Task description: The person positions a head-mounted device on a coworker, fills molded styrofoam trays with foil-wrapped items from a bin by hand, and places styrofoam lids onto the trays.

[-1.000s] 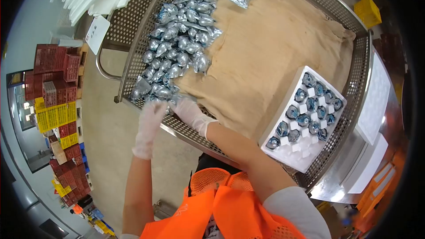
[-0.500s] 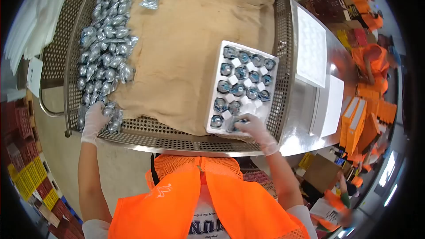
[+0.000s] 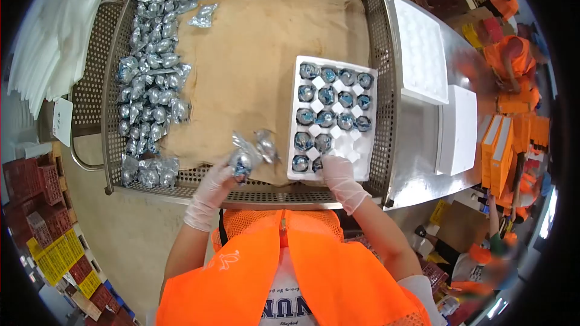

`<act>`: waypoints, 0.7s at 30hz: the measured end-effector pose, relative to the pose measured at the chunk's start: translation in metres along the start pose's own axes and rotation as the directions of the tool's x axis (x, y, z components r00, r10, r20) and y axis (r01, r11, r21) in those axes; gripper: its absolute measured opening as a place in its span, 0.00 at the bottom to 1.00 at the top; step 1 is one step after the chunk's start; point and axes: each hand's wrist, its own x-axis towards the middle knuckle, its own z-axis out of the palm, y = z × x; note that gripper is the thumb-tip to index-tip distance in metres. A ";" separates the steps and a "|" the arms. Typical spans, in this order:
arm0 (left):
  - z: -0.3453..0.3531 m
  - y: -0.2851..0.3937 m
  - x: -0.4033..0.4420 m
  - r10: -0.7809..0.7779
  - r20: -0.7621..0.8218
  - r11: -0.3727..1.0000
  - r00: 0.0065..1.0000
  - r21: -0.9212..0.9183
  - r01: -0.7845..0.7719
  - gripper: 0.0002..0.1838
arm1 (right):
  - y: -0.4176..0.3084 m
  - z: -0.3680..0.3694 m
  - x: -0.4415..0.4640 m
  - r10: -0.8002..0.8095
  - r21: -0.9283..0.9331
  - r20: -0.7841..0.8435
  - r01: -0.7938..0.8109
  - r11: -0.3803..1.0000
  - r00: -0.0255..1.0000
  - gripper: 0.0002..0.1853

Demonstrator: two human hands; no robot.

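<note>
My left hand (image 3: pixel 212 188), in a thin white glove, is closed on silver egg-shaped packets (image 3: pixel 243 160) in clear, crinkled wrappers, lifted over the front edge of the tan cloth (image 3: pixel 278 36). A second silver shape (image 3: pixel 266 145) hangs blurred beside the first. My right hand (image 3: pixel 339 176), gloved too, has its fingers curled down at the front row of the white foam tray (image 3: pixel 292 115). A silver packet (image 3: pixel 318 164) shows partly beside those fingertips; the rest is hidden by the hand. Similar packets stand in several tray cells, with bare cells at the front right.
Many silver packets (image 3: pixel 151 93) line the left side of the perforated metal bin (image 3: pixel 109 121). One packet (image 3: pixel 203 15) lies apart on the cloth. White foam trays (image 3: pixel 421 51) rest on the metal table (image 3: pixel 417 163) at right. White sheets (image 3: pixel 54 42) stand at left. People in orange vests work beyond.
My left hand has moved right from the pile at the front left, bringing silver packets with it. My right hand stays at the tray's front row, slightly shifted. The view has moved slightly.
</note>
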 end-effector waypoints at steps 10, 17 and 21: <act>0.092 -0.033 0.031 0.006 -0.133 0.964 0.991 0.265 0.030 0.26 | -0.068 -0.038 -0.051 -0.109 0.742 -0.442 0.431 0.513 0.890 0.37; 0.028 -0.039 0.057 -0.111 -0.055 0.504 0.992 0.858 0.104 0.28 | 0.052 -0.028 -0.036 0.259 0.585 -0.375 0.011 0.811 0.890 0.23; -0.028 -0.010 0.063 0.219 -0.163 0.075 0.962 0.986 0.150 0.29 | 0.077 0.003 0.017 -0.127 0.069 -0.458 0.178 0.982 0.880 0.13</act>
